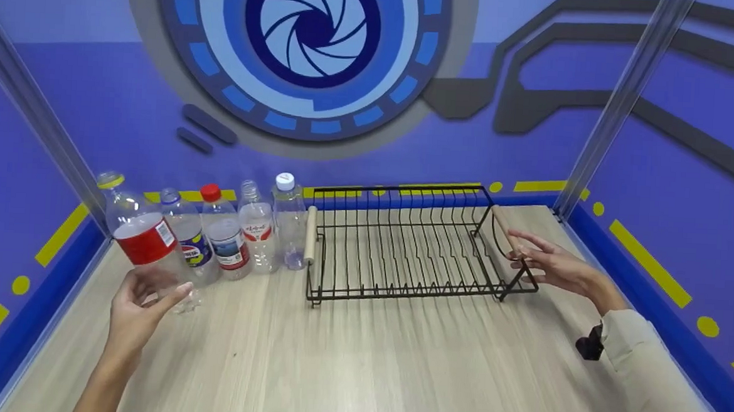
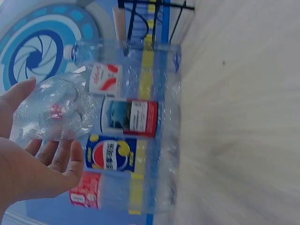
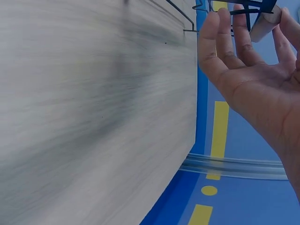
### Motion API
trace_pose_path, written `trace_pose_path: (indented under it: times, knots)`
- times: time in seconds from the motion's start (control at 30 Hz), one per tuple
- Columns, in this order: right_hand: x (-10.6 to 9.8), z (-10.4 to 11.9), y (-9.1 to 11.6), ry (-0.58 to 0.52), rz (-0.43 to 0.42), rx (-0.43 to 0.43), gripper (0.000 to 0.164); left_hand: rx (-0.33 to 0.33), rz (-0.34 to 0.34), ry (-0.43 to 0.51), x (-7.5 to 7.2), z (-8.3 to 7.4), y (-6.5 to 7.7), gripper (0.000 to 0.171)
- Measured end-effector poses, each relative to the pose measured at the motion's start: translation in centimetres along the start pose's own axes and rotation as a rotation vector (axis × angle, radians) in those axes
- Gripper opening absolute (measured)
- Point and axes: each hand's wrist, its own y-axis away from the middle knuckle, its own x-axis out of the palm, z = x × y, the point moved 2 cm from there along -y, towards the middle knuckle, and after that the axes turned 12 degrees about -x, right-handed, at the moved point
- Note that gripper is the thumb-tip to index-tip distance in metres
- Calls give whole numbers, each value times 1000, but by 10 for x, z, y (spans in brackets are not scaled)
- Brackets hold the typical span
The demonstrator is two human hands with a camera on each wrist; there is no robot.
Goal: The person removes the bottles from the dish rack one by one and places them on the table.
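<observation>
My left hand [image 1: 139, 301] grips the lower part of a large clear plastic bottle [image 1: 145, 244] with a red label, a yellow neck ring and no cap. The bottle tilts, its neck toward the upper left; its ribbed base [image 2: 58, 108] faces the left wrist camera. At the right end of a black wire dish rack [image 1: 402, 245], my right hand [image 1: 555, 263] holds the wooden handle [image 1: 505, 229]. In the right wrist view, fingers and thumb lie on both sides of that handle [image 3: 266, 22].
Behind the held bottle stand a blue-label bottle [image 1: 194, 247], a red-capped bottle [image 1: 229, 249], an uncapped red-and-white-label bottle [image 1: 257, 231] and a white-capped bottle [image 1: 291, 221] beside the rack. Another red-label bottle [image 2: 84, 190] shows in the left wrist view. Blue walls [image 1: 369, 156] enclose the wooden table [image 1: 359, 356].
</observation>
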Motion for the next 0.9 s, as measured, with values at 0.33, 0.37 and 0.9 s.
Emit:
trace_pose_path:
  times: [0.33,0.37,0.9]
  knots:
    - [0,-14,0,-55,26,-3,55,-180,-36,-36,-36,38,-42,88]
    - [-1,-14,0,-59,30,-2,55,-209,-33,-36,-40,42,-47,92]
    - [-5,-3,-4,-30,56,-5,54,-185,-212,-40,-50,67,-110,85]
